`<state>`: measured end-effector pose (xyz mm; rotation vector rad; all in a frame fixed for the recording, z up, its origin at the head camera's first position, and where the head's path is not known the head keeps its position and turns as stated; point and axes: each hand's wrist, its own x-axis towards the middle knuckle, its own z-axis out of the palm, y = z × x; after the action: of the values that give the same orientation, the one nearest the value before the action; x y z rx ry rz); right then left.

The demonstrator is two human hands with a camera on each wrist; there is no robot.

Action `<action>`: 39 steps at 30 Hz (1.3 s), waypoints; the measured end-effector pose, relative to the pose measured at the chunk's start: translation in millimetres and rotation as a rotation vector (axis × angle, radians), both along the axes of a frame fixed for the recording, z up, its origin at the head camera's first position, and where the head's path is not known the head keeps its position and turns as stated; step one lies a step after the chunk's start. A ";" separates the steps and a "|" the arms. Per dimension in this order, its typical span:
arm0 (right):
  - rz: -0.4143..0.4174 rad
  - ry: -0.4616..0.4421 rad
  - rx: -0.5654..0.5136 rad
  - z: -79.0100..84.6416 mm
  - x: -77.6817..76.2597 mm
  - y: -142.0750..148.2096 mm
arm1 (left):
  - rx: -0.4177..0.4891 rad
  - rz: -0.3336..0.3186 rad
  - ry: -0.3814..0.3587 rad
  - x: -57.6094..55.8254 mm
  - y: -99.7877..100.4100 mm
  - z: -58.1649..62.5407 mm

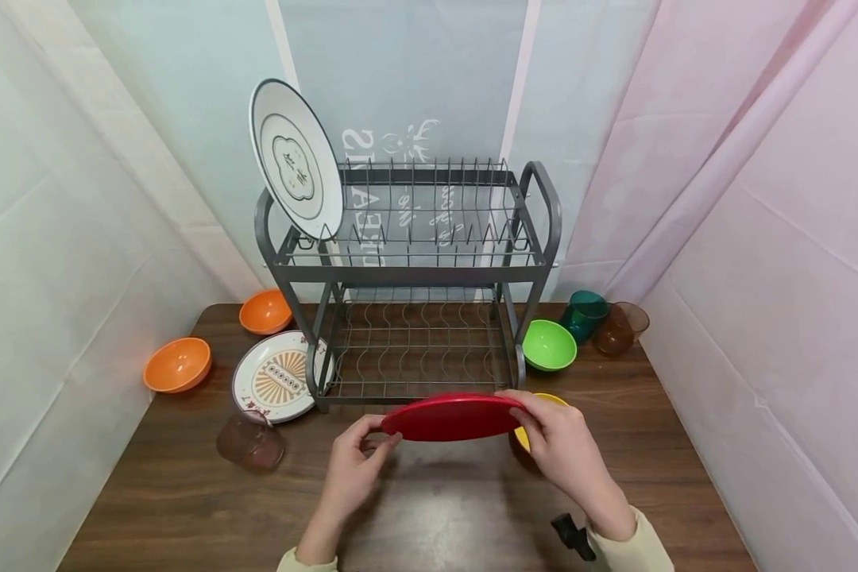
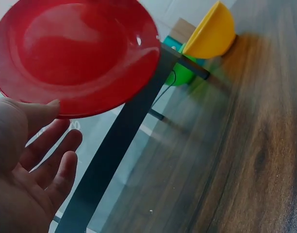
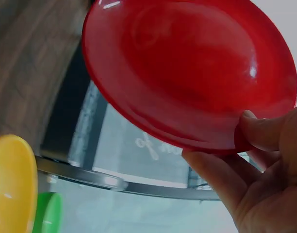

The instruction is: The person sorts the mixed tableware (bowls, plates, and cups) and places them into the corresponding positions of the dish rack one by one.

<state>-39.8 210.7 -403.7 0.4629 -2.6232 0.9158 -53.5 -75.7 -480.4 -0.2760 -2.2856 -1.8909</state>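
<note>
A glossy red plate (image 1: 454, 419) is held up off the table in front of the dish rack (image 1: 411, 275), seen nearly edge-on from the head. My left hand (image 1: 353, 469) pinches its left rim, thumb on the near face in the left wrist view and the other fingers loosely bent. At the opposite rim my right hand (image 1: 568, 441) grips the plate between thumb and fingers. Behind the right hand, a yellow bowl (image 1: 541, 400) on the table is partly covered. A white plate with a dark rim (image 1: 296, 159) leans upright at the left end of the rack's upper tier.
Left of the rack are two orange bowls (image 1: 177, 365), a patterned white plate (image 1: 275, 381) and a clear pinkish cup (image 1: 252, 442). To its right are a green bowl (image 1: 549, 345), a teal cup (image 1: 584, 315) and a brown cup (image 1: 620, 328). Curtains (image 1: 779, 238) enclose the table.
</note>
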 end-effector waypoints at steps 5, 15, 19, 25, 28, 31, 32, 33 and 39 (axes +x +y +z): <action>0.061 0.093 0.081 17.0 -6.2 -0.7 | -0.046 -0.078 0.006 -3.2 -4.8 -16.4; 0.223 0.396 0.106 54.0 -22.7 -1.9 | 0.071 -0.182 -0.237 -7.9 -8.4 -32.1; 0.289 0.492 0.093 75.0 -29.2 -1.1 | 0.085 -0.198 -0.259 -10.2 -12.9 -39.9; 0.376 0.696 0.076 122.0 -36.8 -7.3 | -0.010 -0.136 -0.247 -14.1 -22.3 -47.3; 0.378 0.799 0.016 146.9 -38.2 -14.5 | -0.029 -0.103 -0.249 -15.0 -28.1 -50.5; 0.355 0.873 -0.043 169.6 -40.1 -21.2 | -0.047 -0.079 -0.246 -15.0 -33.8 -52.1; 0.344 0.890 -0.059 176.5 -41.3 -23.4 | -0.053 -0.071 -0.246 -14.9 -35.7 -52.3; 0.333 0.904 -0.072 183.2 -42.9 -25.3 | -0.058 -0.063 -0.246 -14.9 -37.4 -52.2; 0.307 0.951 -0.061 219.8 -59.3 -36.2 | -0.067 -0.013 -0.269 -16.1 -46.7 -50.3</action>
<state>-99.1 174.5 -183.8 1.0059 -1.6780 0.6192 -69.6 -122.4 -530.6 -0.0457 -2.5253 -1.9650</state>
